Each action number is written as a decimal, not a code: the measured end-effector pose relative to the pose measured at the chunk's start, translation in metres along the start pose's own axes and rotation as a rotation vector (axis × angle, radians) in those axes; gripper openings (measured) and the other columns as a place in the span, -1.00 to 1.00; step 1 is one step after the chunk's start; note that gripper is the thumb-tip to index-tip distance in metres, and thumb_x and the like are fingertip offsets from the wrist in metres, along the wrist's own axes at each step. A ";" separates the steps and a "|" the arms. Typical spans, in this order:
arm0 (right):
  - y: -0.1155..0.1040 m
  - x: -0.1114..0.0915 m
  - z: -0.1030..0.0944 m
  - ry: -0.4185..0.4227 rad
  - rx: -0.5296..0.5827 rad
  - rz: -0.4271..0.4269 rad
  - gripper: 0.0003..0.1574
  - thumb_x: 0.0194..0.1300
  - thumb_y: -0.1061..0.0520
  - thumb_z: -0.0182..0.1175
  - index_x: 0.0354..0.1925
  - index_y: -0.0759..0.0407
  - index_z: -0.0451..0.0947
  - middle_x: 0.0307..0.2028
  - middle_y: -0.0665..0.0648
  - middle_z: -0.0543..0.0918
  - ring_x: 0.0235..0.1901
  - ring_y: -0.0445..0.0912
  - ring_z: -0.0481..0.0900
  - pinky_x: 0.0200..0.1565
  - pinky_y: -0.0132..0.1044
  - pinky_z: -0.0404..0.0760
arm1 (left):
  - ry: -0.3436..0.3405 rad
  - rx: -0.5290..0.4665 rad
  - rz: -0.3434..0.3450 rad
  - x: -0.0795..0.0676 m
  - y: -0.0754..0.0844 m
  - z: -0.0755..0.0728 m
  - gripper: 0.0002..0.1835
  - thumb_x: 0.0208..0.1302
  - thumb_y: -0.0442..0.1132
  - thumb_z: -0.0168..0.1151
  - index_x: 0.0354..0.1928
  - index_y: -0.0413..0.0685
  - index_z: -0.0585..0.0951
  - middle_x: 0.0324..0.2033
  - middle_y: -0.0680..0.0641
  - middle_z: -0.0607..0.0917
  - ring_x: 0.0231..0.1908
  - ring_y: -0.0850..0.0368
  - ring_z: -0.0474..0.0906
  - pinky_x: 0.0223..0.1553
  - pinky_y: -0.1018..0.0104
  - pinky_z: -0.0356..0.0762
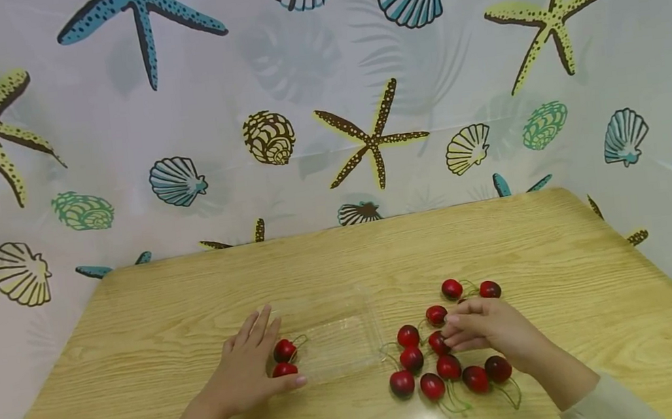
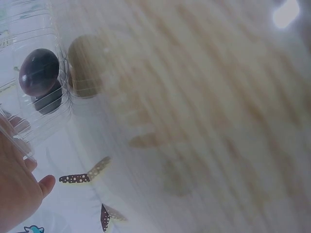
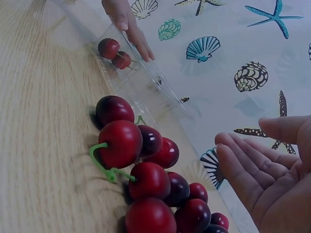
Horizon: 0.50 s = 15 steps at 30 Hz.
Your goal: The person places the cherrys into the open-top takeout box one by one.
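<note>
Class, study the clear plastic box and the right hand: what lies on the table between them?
Several red cherries lie on the table between the clear plastic box and the right hand; the head view shows this.

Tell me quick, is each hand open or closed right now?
Left hand: open, touching the clear container.
Right hand: open, holding nothing, near the cherries.

Downward head view, close wrist views, shared cherries (image 1: 448,367)

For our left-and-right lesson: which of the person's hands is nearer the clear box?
Left. The left hand is at the left side of the clear box; the right hand is apart, to its right, by the loose cherries.
</note>
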State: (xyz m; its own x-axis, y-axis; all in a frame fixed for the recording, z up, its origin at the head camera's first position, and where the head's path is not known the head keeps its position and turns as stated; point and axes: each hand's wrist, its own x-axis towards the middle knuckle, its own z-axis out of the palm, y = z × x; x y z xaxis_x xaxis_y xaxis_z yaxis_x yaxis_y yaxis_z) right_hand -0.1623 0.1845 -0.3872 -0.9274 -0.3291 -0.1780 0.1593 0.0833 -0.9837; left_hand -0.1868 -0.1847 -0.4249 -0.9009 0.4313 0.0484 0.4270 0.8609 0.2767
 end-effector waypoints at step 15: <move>0.012 -0.018 -0.020 -0.018 -0.032 0.038 -0.47 0.23 0.05 0.03 -0.12 0.55 0.33 -0.29 0.22 0.56 -0.28 -0.01 0.56 -0.21 -0.21 0.49 | 0.006 -0.003 -0.001 0.000 0.001 -0.001 0.06 -0.12 0.40 0.03 0.27 -0.24 0.07 0.30 -0.15 -0.15 0.25 -0.12 -0.30 0.03 -0.23 -0.16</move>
State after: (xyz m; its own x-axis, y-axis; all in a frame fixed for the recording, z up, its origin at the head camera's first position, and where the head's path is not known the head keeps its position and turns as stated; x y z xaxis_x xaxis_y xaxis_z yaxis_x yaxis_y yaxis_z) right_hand -0.1503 0.2108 -0.3947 -0.9145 -0.3422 -0.2158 0.1828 0.1263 -0.9750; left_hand -0.1860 -0.1837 -0.4240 -0.9017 0.4290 0.0536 0.4260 0.8605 0.2792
